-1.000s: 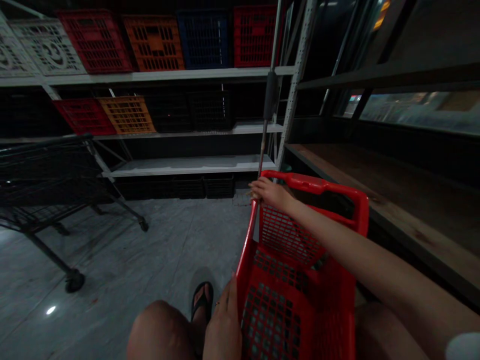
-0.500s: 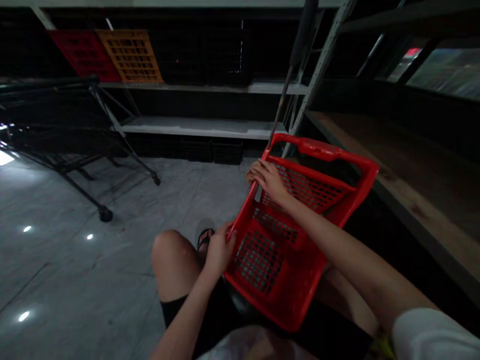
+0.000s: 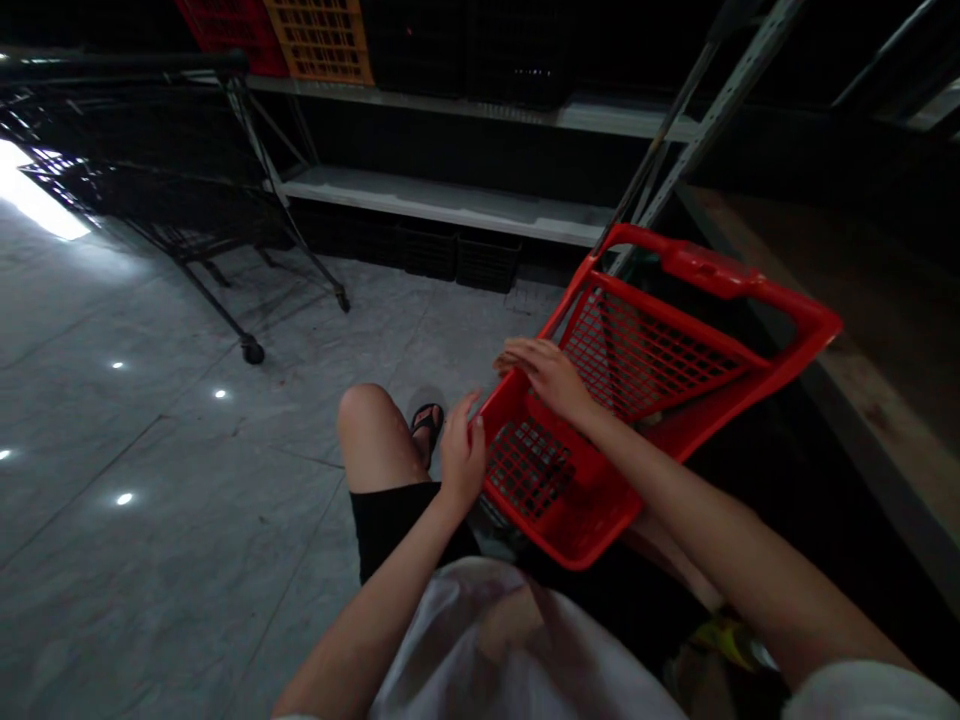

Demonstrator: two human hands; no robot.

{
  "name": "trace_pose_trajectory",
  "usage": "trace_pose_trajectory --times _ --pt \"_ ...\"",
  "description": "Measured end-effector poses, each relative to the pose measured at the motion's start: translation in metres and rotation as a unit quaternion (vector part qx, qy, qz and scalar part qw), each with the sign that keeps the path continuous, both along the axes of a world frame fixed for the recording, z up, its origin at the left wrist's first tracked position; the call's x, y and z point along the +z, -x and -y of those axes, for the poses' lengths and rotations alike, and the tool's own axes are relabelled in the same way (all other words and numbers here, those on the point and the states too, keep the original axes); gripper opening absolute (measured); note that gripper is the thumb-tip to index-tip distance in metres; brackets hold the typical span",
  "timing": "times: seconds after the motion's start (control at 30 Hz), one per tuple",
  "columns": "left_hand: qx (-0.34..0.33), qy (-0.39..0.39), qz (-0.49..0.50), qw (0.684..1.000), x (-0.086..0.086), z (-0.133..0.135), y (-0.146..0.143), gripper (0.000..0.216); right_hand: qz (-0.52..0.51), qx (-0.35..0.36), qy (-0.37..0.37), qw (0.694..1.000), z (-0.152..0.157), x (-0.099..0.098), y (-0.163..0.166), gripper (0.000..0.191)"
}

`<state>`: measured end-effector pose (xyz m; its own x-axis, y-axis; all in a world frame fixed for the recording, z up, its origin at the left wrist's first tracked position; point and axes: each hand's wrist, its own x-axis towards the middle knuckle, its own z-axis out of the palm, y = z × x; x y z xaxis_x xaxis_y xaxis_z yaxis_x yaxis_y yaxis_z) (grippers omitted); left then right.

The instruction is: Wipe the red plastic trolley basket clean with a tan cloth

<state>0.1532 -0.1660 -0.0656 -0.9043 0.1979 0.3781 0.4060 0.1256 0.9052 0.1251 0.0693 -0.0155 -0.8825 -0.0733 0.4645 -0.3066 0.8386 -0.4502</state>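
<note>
A red plastic shopping basket [image 3: 592, 530] with grid sides leans tilted between my legs, its handle end pointing away to the right. My right hand [image 3: 551, 375] is closed over a brown, crumpled rag [image 3: 505, 364], pressed on the basket's left rim. Much of the rag is hidden beneath the fingers. Beside the same rim, nearer to me, my left hand [image 3: 463, 452] has its fingers raised and apart, against or very close to the edge; contact is hard to tell.
A dark wire shopping cart [image 3: 150, 160] stands on the grey tiled floor at the left. Metal shelving [image 3: 450, 205] holds a yellow crate [image 3: 322, 40] and a red crate [image 3: 232, 35]. Black crates [image 3: 487, 262] sit below. A wooden shelf [image 3: 810, 290] runs along the right.
The basket's handle end appears farther right as the view tilts down. My left hand has loosened from the rim, fingers lifting. My right hand with the rag has slid nearer along the rim.
</note>
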Motion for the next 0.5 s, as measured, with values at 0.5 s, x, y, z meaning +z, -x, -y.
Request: trace_pose_trajectory --times 0.5 --pt "-0.067 -0.326 0.335 0.881 -0.005 -0.001 0.009 0.068 0.069 0.162 0.028 0.984 0.102 -0.017 -0.084 0.050"
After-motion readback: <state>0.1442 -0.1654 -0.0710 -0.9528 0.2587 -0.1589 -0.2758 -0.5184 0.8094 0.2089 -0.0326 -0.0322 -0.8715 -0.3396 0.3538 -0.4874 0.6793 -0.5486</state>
